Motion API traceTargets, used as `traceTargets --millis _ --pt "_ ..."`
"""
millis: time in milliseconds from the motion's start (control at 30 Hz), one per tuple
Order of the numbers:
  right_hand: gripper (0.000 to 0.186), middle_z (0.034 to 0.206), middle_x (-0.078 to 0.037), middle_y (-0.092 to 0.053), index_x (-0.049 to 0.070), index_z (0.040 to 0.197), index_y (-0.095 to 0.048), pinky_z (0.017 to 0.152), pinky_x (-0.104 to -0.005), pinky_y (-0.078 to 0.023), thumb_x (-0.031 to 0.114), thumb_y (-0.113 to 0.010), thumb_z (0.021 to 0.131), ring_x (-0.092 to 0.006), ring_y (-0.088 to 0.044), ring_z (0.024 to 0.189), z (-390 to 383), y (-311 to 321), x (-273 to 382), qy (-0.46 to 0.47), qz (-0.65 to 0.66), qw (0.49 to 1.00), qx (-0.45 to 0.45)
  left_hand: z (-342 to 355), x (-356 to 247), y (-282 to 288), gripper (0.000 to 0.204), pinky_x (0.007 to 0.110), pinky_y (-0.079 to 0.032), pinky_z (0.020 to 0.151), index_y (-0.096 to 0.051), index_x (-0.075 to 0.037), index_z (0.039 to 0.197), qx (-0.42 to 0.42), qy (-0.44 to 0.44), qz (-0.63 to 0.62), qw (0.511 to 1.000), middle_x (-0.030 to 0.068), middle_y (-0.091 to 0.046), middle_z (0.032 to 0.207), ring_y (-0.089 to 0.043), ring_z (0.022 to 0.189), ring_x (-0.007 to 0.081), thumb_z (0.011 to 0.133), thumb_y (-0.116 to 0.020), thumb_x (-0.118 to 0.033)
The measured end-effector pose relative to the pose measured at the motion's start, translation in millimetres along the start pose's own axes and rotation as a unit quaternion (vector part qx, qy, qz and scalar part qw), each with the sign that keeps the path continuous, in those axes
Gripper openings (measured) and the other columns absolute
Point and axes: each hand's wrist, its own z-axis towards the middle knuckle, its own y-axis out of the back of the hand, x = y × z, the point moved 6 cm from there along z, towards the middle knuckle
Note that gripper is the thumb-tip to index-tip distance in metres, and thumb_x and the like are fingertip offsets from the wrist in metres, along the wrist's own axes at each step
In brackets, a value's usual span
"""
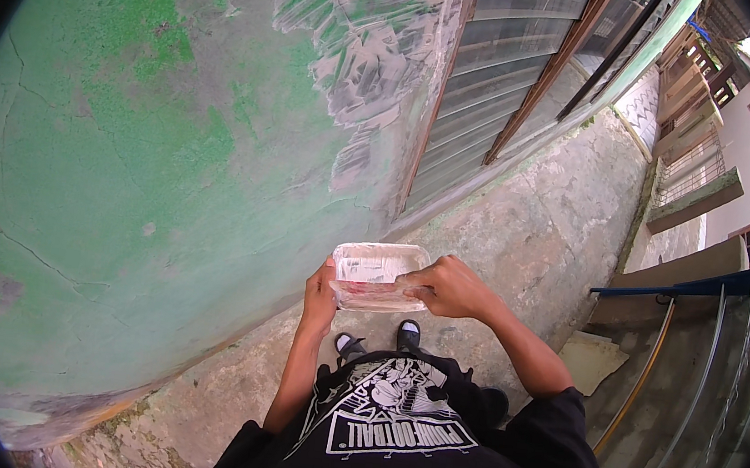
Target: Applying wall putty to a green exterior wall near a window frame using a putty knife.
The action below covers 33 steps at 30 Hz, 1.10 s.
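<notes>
A small white rectangular plastic container (380, 257) with whitish paste smeared inside is held in front of my body. My left hand (320, 294) is closed on its left end. My right hand (447, 287) grips a flat, pinkish-streaked tool (367, 293), apparently a scraper, which lies across the near part of the container; its exact shape is hard to make out. To the upper left, the green wall (128, 144) carries a rough patch of whitish smears (352, 58) beside the window frame.
A louvred window (481, 90) runs along the wall above the concrete path (561, 199). Railings and metal rods (664, 383) stand at the right, near a pale flat slab (590, 362). A white building (748, 164) is across the path.
</notes>
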Motion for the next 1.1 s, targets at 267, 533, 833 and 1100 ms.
traceTargets --millis 267,533,833,1100 --pt "0.03 0.074 -0.018 -0.066 0.016 0.107 -0.073 0.067 -0.0483 -0.05 0.012 -0.068 0.077 -0.0402 -0.062 0.069 -2.2 5.4 -14.1 0.006 0.012 0.998 -0.068 -2.5 -5.6 1.8 0.053 0.032 -0.05 0.088 -0.061 0.003 0.119 -0.001 0.007 -0.005 1.0 0.0103 -0.067 0.107 -0.063 0.099 0.0179 0.104 -0.043 -0.044" --pt "0.031 0.082 -0.021 -0.067 0.015 0.108 -0.072 0.072 -0.0497 -0.05 0.013 -0.068 0.078 -0.0417 -0.063 0.078 -5.5 -6.2 -10.4 -0.008 -0.018 1.0 0.01 -2.1 -5.2 -4.8 0.051 0.032 -0.049 0.089 -0.061 0.003 0.119 -0.01 0.006 -0.001 1.0 0.0097 -0.066 0.108 -0.062 0.099 0.017 0.104 -0.043 -0.042" --pt "0.029 0.08 -0.023 -0.067 0.009 0.108 -0.073 0.061 -0.0419 -0.048 0.005 -0.07 0.079 -0.0403 -0.062 0.067 -5.3 16.4 -32.2 0.01 0.078 0.995 -0.057 -11.7 -8.2 -18.7 0.048 0.033 -0.053 0.082 -0.06 0.004 0.118 -0.02 0.068 0.016 0.997 0.0112 -0.066 0.108 -0.065 0.093 0.0186 0.105 -0.042 -0.039" --pt "0.023 0.079 -0.023 -0.067 0.0 0.104 -0.07 0.061 -0.0371 -0.05 0.007 -0.068 0.083 -0.0384 -0.061 0.062 -11.9 44.0 -34.3 -0.025 0.078 0.989 -0.123 -13.9 3.0 -28.3 0.052 0.033 -0.053 0.085 -0.058 0.004 0.123 0.038 0.098 0.012 0.994 0.0112 -0.066 0.111 -0.065 0.096 0.0179 0.104 -0.042 -0.042"
